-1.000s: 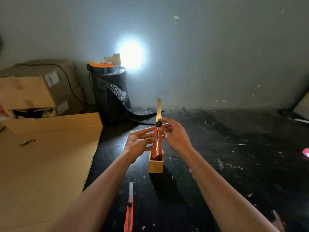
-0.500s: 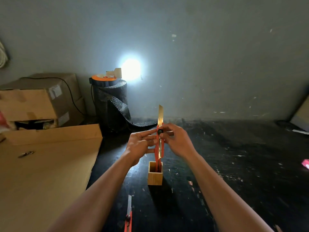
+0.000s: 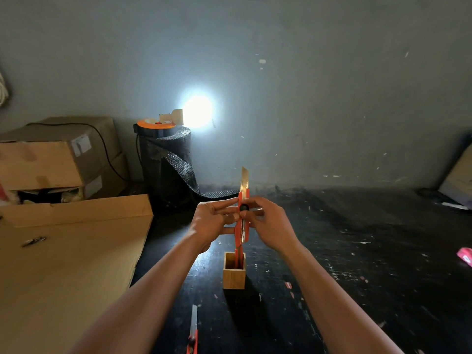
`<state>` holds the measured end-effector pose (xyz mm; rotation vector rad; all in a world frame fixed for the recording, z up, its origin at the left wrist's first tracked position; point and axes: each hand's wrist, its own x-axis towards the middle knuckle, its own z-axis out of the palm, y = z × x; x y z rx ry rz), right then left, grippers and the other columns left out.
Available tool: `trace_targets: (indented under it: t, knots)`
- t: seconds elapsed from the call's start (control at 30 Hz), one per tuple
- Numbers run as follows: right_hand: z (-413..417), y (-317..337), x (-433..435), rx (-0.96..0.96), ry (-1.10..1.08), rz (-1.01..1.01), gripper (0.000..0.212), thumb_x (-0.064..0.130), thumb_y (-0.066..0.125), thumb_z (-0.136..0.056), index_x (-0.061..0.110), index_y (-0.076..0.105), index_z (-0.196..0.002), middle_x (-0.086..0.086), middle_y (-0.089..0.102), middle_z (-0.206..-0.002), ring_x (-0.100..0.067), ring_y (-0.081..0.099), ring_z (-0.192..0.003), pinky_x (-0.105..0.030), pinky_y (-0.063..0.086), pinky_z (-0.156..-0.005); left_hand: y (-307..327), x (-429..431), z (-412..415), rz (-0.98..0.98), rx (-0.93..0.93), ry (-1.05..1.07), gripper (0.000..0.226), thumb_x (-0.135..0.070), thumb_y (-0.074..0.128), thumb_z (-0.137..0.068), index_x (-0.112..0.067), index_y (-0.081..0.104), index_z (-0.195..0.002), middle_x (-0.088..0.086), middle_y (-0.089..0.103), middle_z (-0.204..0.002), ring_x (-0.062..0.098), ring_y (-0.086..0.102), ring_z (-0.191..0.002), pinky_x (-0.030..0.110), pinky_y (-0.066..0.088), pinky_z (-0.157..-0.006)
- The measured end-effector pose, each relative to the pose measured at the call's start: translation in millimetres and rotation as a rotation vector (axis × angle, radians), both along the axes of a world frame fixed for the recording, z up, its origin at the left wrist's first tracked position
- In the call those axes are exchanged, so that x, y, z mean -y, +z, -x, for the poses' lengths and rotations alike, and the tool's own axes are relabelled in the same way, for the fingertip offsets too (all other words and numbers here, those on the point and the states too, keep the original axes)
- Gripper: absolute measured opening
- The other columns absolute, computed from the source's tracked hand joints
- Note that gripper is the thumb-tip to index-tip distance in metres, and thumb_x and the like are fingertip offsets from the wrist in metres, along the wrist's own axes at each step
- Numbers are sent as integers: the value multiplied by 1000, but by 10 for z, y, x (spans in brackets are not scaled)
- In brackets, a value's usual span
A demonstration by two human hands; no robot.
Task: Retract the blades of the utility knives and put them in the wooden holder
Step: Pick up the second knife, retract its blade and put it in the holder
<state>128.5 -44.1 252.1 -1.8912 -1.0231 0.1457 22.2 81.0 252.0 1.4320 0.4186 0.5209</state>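
I hold a red utility knife (image 3: pixel 242 229) upright between both hands, its blade (image 3: pixel 244 181) sticking out above my fingers. My left hand (image 3: pixel 213 222) pinches the body from the left. My right hand (image 3: pixel 270 222) grips from the right, thumb at the black slider knob (image 3: pixel 244 207). The small square wooden holder (image 3: pixel 234 273) stands on the dark table just below the knife's lower end; I cannot tell whether the end touches it. A second red utility knife (image 3: pixel 193 330) lies near the bottom edge with its blade out.
A large cardboard sheet (image 3: pixel 66 272) covers the left side, with a small metal object (image 3: pixel 33 241) on it. Cardboard boxes (image 3: pixel 51 159) and a black roll (image 3: pixel 166 162) stand at the back left by the wall. A pink item (image 3: pixel 466 259) lies far right.
Both hands have lifted the upright knife, so its lower end has risen from deep inside the wooden holder to about the holder's rim. The blade stays extended.
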Motion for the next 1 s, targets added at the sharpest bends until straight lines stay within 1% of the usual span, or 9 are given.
trace_targets:
  t: [0.17, 0.2, 0.3, 0.37, 0.47, 0.57, 0.73, 0.83, 1.0]
  knots:
    - [-7, 5, 19, -2, 18, 5, 17, 18, 67, -96, 21, 68, -112, 3, 71, -112, -13, 68, -98, -17, 53, -79, 7, -40, -25, 19, -7, 13, 43, 19, 61, -88, -4, 71, -124, 12, 80, -104, 22, 79, -83, 30, 62, -58]
    - [0, -13, 22, -8, 22, 10, 16, 18, 68, -95, 21, 69, -111, 3, 71, -112, -13, 68, -100, -18, 54, -80, -6, -53, -27, 32, -7, 15, 44, 19, 61, -88, -5, 72, -123, 12, 80, -103, 23, 79, -84, 31, 62, -59]
    - [14, -94, 26, -38, 16, 23, 15, 20, 69, -94, 22, 70, -109, 2, 73, -114, -16, 69, -105, -33, 58, -91, -19, -64, -31, 78, -5, 14, 42, 17, 63, -88, -6, 73, -122, 12, 81, -101, 25, 80, -84, 33, 62, -59]
    - [22, -141, 24, -56, 23, 29, 15, 21, 70, -94, 23, 70, -109, 3, 73, -114, -16, 69, -106, -36, 58, -92, -15, -84, -41, 89, -9, 18, 41, 15, 65, -87, -6, 72, -122, 10, 81, -99, 25, 80, -84, 33, 63, -59]
    - [37, -193, 13, -73, 28, 32, 16, 22, 71, -93, 22, 70, -109, 3, 73, -114, -14, 68, -105, -25, 58, -81, -3, -121, -57, 64, -22, 39, 43, 15, 66, -87, -6, 71, -124, 9, 81, -99, 23, 80, -84, 33, 63, -60]
    - [48, -215, -17, -74, 8, 23, 17, 22, 71, -93, 22, 70, -110, 3, 72, -116, -9, 65, -100, -11, 48, -69, -3, -128, -79, 18, -33, 53, 44, 14, 66, -88, -6, 71, -126, 11, 80, -103, 22, 80, -84, 32, 63, -60]
    - [58, -289, -38, -42, 16, 40, 20, 21, 71, -92, 22, 70, -113, 6, 71, -115, -4, 62, -99, -7, 44, -70, 11, -112, -103, -30, -33, 104, 41, 15, 65, -88, -5, 71, -125, 1, 81, -91, 12, 79, -72, 24, 59, -52]
    - [59, -296, -45, -42, 14, 32, 21, 21, 71, -93, 22, 69, -113, 7, 71, -115, -3, 60, -99, -12, 48, -78, 30, -114, -115, -62, -43, 109, 42, 15, 65, -89, -4, 71, -125, -4, 80, -87, 12, 79, -73, 24, 60, -53]
    - [66, -227, -58, -13, 30, 2, 24, 21, 68, -95, 28, 66, -118, 15, 64, -112, 0, 57, -98, -6, 39, -77, 110, -137, -121, -71, -14, 112, 44, 17, 62, -90, -8, 70, -126, -8, 81, -81, 12, 79, -74, 25, 61, -55]
